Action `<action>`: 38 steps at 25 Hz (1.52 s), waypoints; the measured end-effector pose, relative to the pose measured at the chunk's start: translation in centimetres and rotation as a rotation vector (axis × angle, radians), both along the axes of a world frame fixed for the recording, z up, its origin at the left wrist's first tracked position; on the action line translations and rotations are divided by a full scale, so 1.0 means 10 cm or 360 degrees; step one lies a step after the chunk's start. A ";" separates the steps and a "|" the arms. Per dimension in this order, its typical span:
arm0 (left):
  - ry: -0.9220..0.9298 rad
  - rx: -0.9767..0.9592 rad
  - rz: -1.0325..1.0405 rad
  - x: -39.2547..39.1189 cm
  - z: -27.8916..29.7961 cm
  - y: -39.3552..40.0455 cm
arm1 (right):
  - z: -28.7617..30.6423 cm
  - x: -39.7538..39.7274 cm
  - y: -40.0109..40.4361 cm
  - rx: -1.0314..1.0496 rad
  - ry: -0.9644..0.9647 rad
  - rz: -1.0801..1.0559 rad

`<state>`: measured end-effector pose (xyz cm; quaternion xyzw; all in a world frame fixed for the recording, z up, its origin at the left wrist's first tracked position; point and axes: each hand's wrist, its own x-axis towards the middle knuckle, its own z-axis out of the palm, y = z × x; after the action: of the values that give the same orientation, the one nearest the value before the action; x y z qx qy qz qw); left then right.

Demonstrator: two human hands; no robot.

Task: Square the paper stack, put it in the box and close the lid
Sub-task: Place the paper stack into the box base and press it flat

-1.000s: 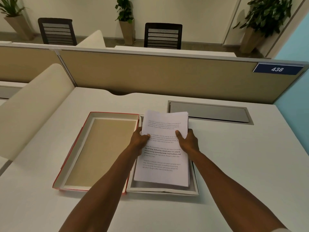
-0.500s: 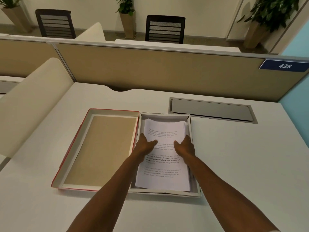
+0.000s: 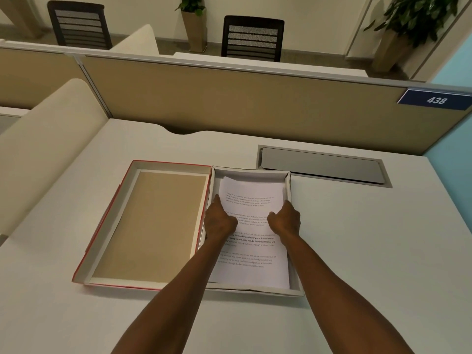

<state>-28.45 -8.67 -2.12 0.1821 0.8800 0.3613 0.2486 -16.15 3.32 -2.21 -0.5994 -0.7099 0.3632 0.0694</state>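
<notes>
We see the paper stack (image 3: 251, 226) lying flat inside the box (image 3: 293, 291), a shallow pale tray with low walls; the top sheet is white and carries four short blocks of small black print, one of them partly in bold; at the far left corner a few sheets poke out of line, so the stack's edges are not quite even. Our left hand (image 3: 220, 222) rests on the left edge of the paper, fingers curled loosely with one finger stretched toward the far side; our right hand (image 3: 285, 221) sits on the right edge, fingers folded down against the sheets; both press on the stack's sides, and neither closes around anything. Just left of the box, touching it, lies the lid (image 3: 150, 226), turned inside up; its outer rim is red, its walls pale, its floor tan cardboard.

Both box and lid rest on a white desk (image 3: 370, 251); on the far right of it a grey cable hatch (image 3: 321, 166) is set into the top. A tan partition (image 3: 229, 103) closes the far side and bears a blue plate reading 438 (image 3: 436, 100); beyond it stand two dark slatted chairs (image 3: 252, 38) and potted plants (image 3: 194, 21) against a pale wall.
</notes>
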 end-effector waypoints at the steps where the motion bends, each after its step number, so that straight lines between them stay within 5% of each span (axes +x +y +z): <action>1: -0.0006 0.0025 -0.0028 0.02 -0.02 0.00 | 0.00 -0.01 -0.01 0.0012 -0.0003 0.0028; 9: -0.0052 -0.0163 -0.0349 -0.12 -0.05 0.07 | 0.06 -0.06 -0.02 0.0022 -0.0170 0.0302; 14: -0.0065 -0.0111 -0.0232 -0.11 -0.12 0.05 | 0.10 -0.29 -0.06 0.0527 -0.0149 0.0389; 17: -0.0065 -0.0076 -0.0198 -0.05 -0.11 0.02 | 0.20 -0.61 0.14 0.0512 -0.0123 0.0842; 21: 0.0089 0.0036 -0.0257 0.12 0.03 -0.03 | 0.25 -0.92 0.48 0.0301 -0.0565 0.1414; 28: 0.0378 -0.0179 -0.1648 0.10 -0.08 -0.68 | 0.18 -1.15 0.72 0.0464 -0.0738 0.1605; 38: 0.0646 -0.0300 -0.2011 -0.01 -0.24 -0.72 | 0.15 -1.25 0.73 0.0511 -0.0782 0.1644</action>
<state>-28.59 -15.88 -4.55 0.7044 0.6613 0.0263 0.2567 -28.62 10.63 -0.74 -0.2248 -0.9510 0.0886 -0.1930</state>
